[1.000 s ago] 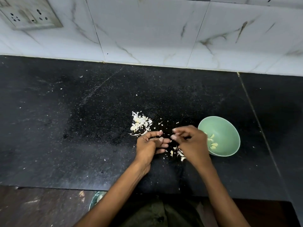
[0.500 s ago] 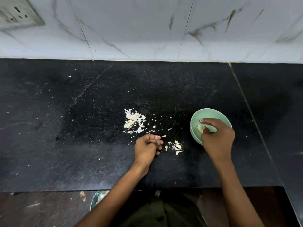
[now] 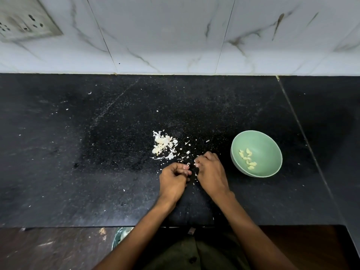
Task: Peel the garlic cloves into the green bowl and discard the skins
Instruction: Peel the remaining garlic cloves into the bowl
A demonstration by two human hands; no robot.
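The green bowl [image 3: 272,145] stands on the black counter at the right and holds several peeled garlic cloves [image 3: 247,159]. A pile of white garlic skins [image 3: 163,146] lies left of it, with loose scraps trailing toward my hands. My left hand [image 3: 172,179] rests on the counter with its fingers curled tight around something small, apparently a garlic clove, mostly hidden. My right hand [image 3: 211,171] lies close beside it, left of the bowl. Its fingertips are curled down onto the skin scraps on the counter and seem to pinch them.
The black stone counter [image 3: 97,152] ends at a white marble-tiled wall [image 3: 175,36] with a socket plate [image 3: 25,20] at the top left. A seam runs down the counter right of the bowl. Below the front edge, a round greenish container [image 3: 120,235] shows on the floor.
My right hand has left the bowl and come back left, beside my left hand. The left hand has stayed curled in place. The camera has shifted slightly.
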